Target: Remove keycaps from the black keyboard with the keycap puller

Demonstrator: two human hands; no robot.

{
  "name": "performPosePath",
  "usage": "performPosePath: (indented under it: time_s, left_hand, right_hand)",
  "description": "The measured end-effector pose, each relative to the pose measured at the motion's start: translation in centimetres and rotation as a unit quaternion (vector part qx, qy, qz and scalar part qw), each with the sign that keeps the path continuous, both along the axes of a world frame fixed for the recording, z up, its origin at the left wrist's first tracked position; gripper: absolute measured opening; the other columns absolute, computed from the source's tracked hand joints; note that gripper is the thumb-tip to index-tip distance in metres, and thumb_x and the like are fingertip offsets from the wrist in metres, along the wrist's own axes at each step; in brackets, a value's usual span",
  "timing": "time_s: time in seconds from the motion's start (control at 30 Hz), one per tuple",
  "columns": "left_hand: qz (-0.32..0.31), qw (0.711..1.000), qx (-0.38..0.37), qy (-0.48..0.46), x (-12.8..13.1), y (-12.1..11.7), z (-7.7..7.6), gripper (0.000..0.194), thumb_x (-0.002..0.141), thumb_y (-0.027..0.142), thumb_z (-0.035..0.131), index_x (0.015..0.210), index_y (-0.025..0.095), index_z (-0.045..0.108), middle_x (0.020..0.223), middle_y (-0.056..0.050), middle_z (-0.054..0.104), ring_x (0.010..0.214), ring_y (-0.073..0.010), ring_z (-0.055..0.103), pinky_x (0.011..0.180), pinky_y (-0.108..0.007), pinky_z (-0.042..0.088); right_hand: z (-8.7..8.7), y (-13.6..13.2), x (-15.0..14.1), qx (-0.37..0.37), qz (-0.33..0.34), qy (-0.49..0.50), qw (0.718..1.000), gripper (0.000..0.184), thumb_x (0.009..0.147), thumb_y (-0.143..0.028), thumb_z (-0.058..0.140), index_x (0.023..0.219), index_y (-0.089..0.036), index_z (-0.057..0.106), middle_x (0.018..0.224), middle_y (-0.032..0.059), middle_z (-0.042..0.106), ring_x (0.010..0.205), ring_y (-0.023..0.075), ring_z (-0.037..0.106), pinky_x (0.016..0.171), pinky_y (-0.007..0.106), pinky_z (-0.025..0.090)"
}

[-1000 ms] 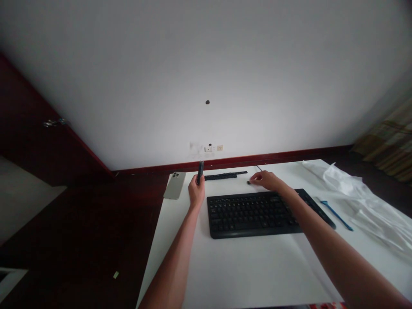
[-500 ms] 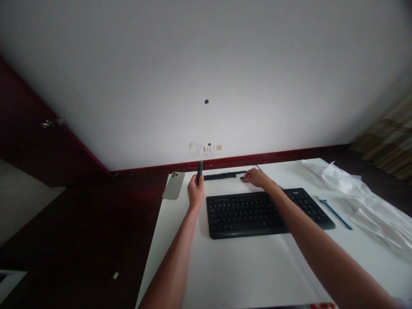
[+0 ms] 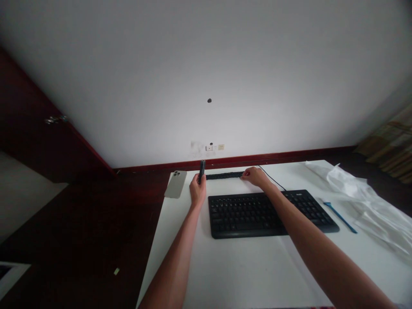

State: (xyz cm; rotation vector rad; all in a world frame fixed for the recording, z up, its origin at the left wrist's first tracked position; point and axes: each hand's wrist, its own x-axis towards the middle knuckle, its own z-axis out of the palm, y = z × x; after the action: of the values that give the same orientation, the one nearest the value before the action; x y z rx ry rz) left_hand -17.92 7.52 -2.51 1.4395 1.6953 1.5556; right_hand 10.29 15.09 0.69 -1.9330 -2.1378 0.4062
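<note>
My left hand [image 3: 197, 191] grips a slim dark object [image 3: 202, 171] upright between thumb and fingers; its exact kind is too small to tell. My right hand [image 3: 255, 176] rests on the white table, fingertips at the right end of a long black ridged strip [image 3: 224, 175], possibly a row of keycaps. Whether those fingers pinch anything cannot be seen. The strip lies behind a black computer keyboard [image 3: 257, 214], and my right forearm crosses above the keyboard's right half.
A pale titanium smartphone [image 3: 175, 184] lies face down at the table's far left corner. A thin black cable [image 3: 272, 177] curves behind the keyboard. A blue slender tool [image 3: 340, 218] and crumpled white plastic sheeting [image 3: 360, 201] lie to the right. The table's left edge drops to a dark floor.
My right hand has moved left and reached the strip's right end, where a small dark piece no longer shows separately. My left hand stays nearly still, and the view has shifted slightly.
</note>
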Motion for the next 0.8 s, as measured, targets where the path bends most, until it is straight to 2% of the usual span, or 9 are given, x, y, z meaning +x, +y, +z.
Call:
performPosePath:
  time_s: [0.1, 0.23, 0.33, 0.43, 0.53, 0.63, 0.73, 0.8]
  left_hand:
    - [0.001, 1.000, 0.003, 0.000, 0.0, 0.0, 0.0, 0.038, 0.096, 0.055, 0.053, 0.089, 0.019, 0.066, 0.073, -0.002, 0.062, 0.066, -0.0176, 0.055, 0.063, -0.025, 0.037]
    - [0.000, 1.000, 0.006, -0.002, 0.0, 0.1, -0.2, 0.038, 0.096, 0.055, 0.053, 0.089, 0.020, 0.065, 0.072, -0.001, 0.061, 0.066, -0.0172, 0.055, 0.063, -0.025, 0.037]
    - [0.000, 1.000, 0.005, 0.006, 0.0, 0.1, -0.2, 0.037, 0.096, 0.054, 0.053, 0.087, 0.020, 0.065, 0.072, -0.001, 0.061, 0.065, -0.0172, 0.054, 0.063, -0.025, 0.036]
    - [0.003, 1.000, 0.005, 0.014, 0.1, -0.1, 0.0, 0.036, 0.096, 0.053, 0.053, 0.088, 0.020, 0.065, 0.072, -0.001, 0.061, 0.065, -0.0172, 0.054, 0.063, -0.025, 0.035]
    - [0.005, 1.000, 0.008, 0.013, 0.1, -0.3, 0.3, 0.036, 0.096, 0.053, 0.053, 0.089, 0.020, 0.065, 0.072, -0.001, 0.061, 0.065, -0.0172, 0.053, 0.064, -0.026, 0.036]
    - [0.001, 1.000, 0.012, 0.014, 0.1, -0.4, 0.5, 0.036, 0.097, 0.052, 0.053, 0.087, 0.020, 0.064, 0.070, 0.000, 0.058, 0.064, -0.0165, 0.051, 0.063, -0.025, 0.035]
    - [-0.001, 1.000, 0.013, 0.016, 0.1, -0.5, 0.4, 0.036, 0.096, 0.053, 0.054, 0.086, 0.020, 0.063, 0.068, 0.001, 0.056, 0.063, -0.0158, 0.050, 0.062, -0.025, 0.034]
    - [0.000, 1.000, 0.010, 0.014, 0.1, -0.4, 0.3, 0.036, 0.096, 0.053, 0.054, 0.086, 0.020, 0.063, 0.068, 0.001, 0.056, 0.063, -0.0158, 0.050, 0.063, -0.025, 0.035]
  right_hand:
    - [0.9, -1.0, 1.4, 0.010, 0.015, 0.018, 1.000, 0.019, 0.087, -0.038, 0.071, 0.092, -0.023, 0.081, 0.090, 0.0048, 0.080, 0.085, 0.0213, 0.073, 0.074, 0.026, 0.049]
    - [2.6, -3.4, 5.7, 0.021, 0.076, 0.040, 0.996, 0.022, 0.087, -0.040, 0.067, 0.095, -0.024, 0.079, 0.087, 0.0038, 0.079, 0.084, 0.0223, 0.072, 0.077, 0.028, 0.050]
    - [3.3, -5.8, 9.3, -0.025, 0.114, 0.049, 0.992, 0.024, 0.087, -0.045, 0.066, 0.094, -0.026, 0.079, 0.090, 0.0032, 0.079, 0.086, 0.0229, 0.072, 0.079, 0.029, 0.052]
    - [3.1, -8.3, 11.4, -0.068, 0.126, 0.042, 0.989, 0.022, 0.081, -0.044, 0.071, 0.095, -0.029, 0.080, 0.095, 0.0018, 0.079, 0.090, 0.0236, 0.072, 0.081, 0.030, 0.053]
    - [2.9, -10.1, 12.0, -0.073, 0.104, 0.037, 0.991, 0.019, 0.080, -0.040, 0.071, 0.093, -0.029, 0.079, 0.100, 0.0016, 0.079, 0.087, 0.0237, 0.071, 0.081, 0.031, 0.053]
    - [3.5, -10.5, 11.5, -0.049, 0.109, 0.073, 0.990, 0.021, 0.085, -0.042, 0.066, 0.093, -0.027, 0.078, 0.100, 0.0025, 0.080, 0.089, 0.0245, 0.072, 0.082, 0.032, 0.054]
    - [4.3, -9.4, 10.4, -0.019, 0.134, 0.129, 0.982, 0.031, 0.091, -0.046, 0.059, 0.100, -0.024, 0.078, 0.103, 0.0046, 0.080, 0.096, 0.0254, 0.073, 0.087, 0.032, 0.053]
    - [4.2, -8.0, 9.5, -0.016, 0.129, 0.138, 0.982, 0.034, 0.092, -0.046, 0.058, 0.102, -0.022, 0.080, 0.103, 0.0061, 0.080, 0.092, 0.0257, 0.074, 0.086, 0.033, 0.054]
